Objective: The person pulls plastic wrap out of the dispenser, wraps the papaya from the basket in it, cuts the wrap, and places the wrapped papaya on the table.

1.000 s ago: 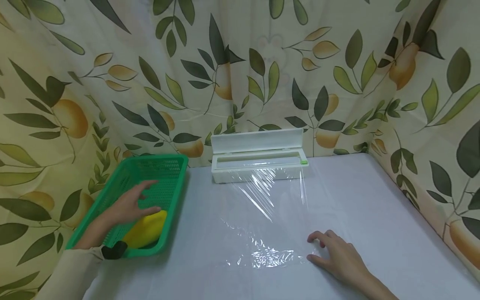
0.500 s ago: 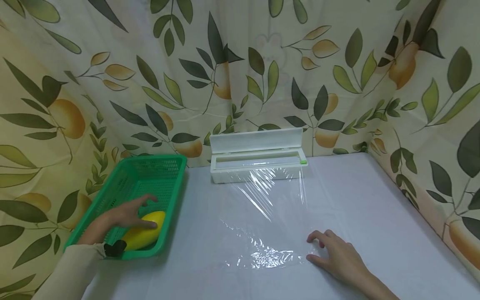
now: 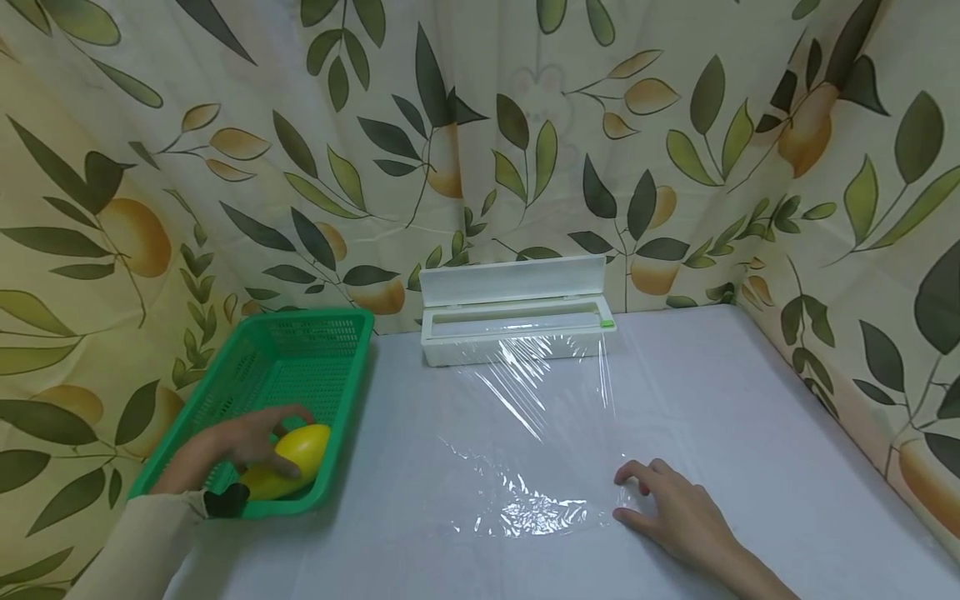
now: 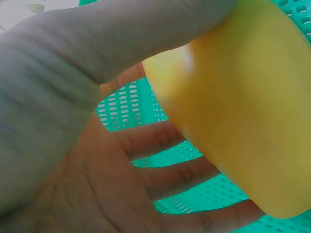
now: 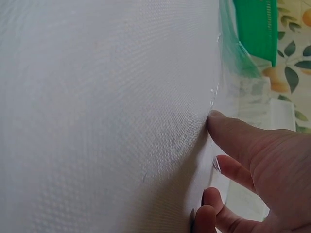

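Observation:
A smooth yellow oblong fruit (image 3: 303,450) lies in the near end of a green plastic basket (image 3: 347,400). My left hand (image 3: 255,437) reaches into the basket and grips it; in the left wrist view the thumb lies over the fruit (image 4: 243,111) and the fingers go round its far side, their tips hidden. Clear plastic wrap (image 3: 525,433) stretches across the table from a white dispenser box (image 3: 517,346). At the wrap's near right corner rests my right hand (image 3: 678,512), thumb and index finger apart, their tips touching the film's edge.
The dispenser's lid (image 3: 513,282) stands raised against a leaf-patterned curtain (image 3: 480,167) that encloses the back and sides. A green cutter tab (image 3: 607,323) sits at the box's right end. White cloth covers the table (image 3: 750,417).
My left hand has lowered into the basket and its thumb and fingers have come round the yellow fruit. The right hand and the wrap have stayed in place.

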`<action>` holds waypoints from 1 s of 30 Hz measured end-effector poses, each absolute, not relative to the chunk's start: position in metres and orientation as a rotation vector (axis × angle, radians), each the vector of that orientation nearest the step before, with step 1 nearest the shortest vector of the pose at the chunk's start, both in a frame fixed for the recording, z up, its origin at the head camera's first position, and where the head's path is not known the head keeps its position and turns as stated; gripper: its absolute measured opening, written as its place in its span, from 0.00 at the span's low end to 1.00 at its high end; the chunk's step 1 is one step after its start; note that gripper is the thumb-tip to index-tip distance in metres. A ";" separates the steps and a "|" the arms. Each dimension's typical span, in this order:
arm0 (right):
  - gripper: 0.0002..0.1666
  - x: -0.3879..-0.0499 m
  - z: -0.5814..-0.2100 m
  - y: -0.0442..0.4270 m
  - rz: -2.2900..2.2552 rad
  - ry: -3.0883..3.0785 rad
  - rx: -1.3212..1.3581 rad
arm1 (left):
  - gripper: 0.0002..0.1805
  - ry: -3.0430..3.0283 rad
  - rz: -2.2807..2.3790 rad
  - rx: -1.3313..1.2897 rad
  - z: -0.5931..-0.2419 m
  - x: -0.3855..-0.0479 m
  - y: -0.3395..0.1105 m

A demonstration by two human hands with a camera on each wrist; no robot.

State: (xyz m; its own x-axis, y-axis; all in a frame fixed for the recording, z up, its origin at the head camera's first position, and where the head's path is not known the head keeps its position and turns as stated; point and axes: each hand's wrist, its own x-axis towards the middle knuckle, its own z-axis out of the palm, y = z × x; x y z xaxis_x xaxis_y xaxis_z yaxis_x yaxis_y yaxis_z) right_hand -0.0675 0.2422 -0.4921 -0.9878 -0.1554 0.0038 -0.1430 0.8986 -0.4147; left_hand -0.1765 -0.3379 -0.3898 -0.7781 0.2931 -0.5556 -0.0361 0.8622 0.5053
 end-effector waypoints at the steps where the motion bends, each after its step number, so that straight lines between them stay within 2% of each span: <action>1: 0.24 -0.068 -0.492 0.242 -0.659 3.029 -0.235 | 0.41 2.386 0.658 0.189 -0.390 -0.176 -0.338; 8: 0.24 -0.069 -0.491 0.242 -0.675 3.013 -0.225 | 0.41 2.414 0.659 0.210 -0.392 -0.174 -0.340; 13: 0.25 -0.068 -0.491 0.242 -0.688 3.004 -0.221 | 0.40 2.517 0.681 0.340 -0.389 -0.174 -0.346; 18: 0.25 -0.069 -0.492 0.243 -0.681 2.994 -0.216 | 0.40 2.698 0.684 0.487 -0.377 -0.176 -0.355; 25: 0.25 -0.070 -0.493 0.242 -0.668 2.993 -0.222 | 0.41 2.851 0.799 0.486 -0.352 -0.177 -0.364; 30: 0.25 -0.071 -0.494 0.243 -0.655 3.005 -0.231 | 0.42 3.026 0.816 0.561 -0.337 -0.180 -0.354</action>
State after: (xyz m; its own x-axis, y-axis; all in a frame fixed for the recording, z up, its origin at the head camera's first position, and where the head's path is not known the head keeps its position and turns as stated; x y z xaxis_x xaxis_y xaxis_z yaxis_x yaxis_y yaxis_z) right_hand -0.0709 0.2429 -0.4937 -0.9871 -0.1580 -0.0239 -0.1337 0.8986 -0.4180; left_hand -0.1796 -0.3543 -0.3366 -0.9371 0.3237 0.1309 0.3456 0.8066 0.4796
